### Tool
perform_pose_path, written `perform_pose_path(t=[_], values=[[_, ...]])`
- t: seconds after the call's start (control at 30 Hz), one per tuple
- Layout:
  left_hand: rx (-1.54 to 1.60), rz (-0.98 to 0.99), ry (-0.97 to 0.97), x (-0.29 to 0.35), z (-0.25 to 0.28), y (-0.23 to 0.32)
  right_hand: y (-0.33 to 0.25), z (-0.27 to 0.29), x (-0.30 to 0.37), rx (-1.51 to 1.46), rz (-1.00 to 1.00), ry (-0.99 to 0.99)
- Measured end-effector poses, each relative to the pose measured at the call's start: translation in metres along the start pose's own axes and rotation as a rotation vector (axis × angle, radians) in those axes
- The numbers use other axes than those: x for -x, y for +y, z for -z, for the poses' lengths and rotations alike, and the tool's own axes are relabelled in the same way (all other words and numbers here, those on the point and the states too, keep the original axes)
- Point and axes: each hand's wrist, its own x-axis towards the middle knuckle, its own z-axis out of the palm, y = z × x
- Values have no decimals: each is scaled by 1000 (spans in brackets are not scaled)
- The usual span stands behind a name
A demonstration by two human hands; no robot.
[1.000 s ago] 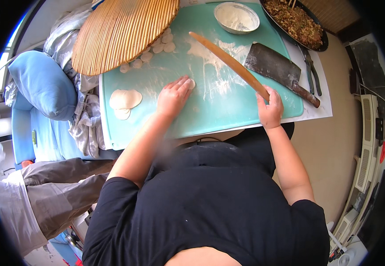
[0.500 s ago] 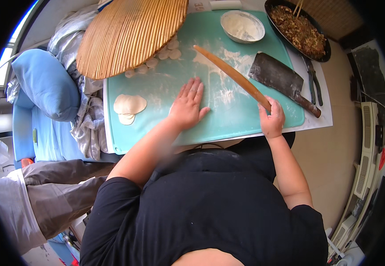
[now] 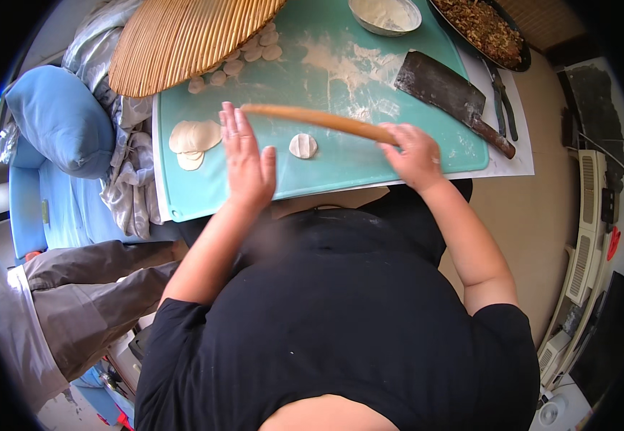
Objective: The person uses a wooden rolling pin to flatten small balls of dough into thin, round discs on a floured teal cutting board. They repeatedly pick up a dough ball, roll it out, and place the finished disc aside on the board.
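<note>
My right hand [image 3: 414, 154] is closed around the near end of a wooden rolling pin [image 3: 319, 118], which slants across to the left above the teal mat [image 3: 427, 154]. The pin's far tip is close to the fingers of my left hand [image 3: 249, 161]. That hand is raised over the mat with its fingers stretched out, holding nothing. Between the two hands, a small flattened round of dough [image 3: 303, 146] lies on the mat. Left of my left hand rests a small overlapping pile of rolled-out dough wrappers [image 3: 195, 140].
A round slatted tray [image 3: 190, 43] partly covers several small dough pieces [image 3: 251, 54]. Behind are a bowl of flour [image 3: 386, 16] and a pan of filling [image 3: 481, 29]. A cleaver [image 3: 441, 86] and dark-handled tool [image 3: 500, 100] lie right. Another person's trousered legs [image 3: 96, 294] show left.
My left hand has lifted off the mat and shifted left, uncovering the dough round. The rolling pin has swung left and flatter in my right hand. The whole view has shifted slightly.
</note>
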Motion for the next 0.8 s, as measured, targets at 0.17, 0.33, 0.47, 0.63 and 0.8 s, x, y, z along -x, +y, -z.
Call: perform_pose_path(t=[0.17,0.33,0.47,0.63,0.8], values=[[-407,12,-251,7,-9,-52,-38,-40,-31,235,202,-197],[-396,14,-281,-30,-18,-66,-25,-61,-59,266,158,-230],[-354,-97,-365,13,-6,-37,-31,-32,-16,247,255,-357],[-366,-9,-260,-21,-20,-62,-36,-42,-77,365,199,-390],[-338,35,-312,-2,-14,-26,-1,-38,-58,328,348,-327]])
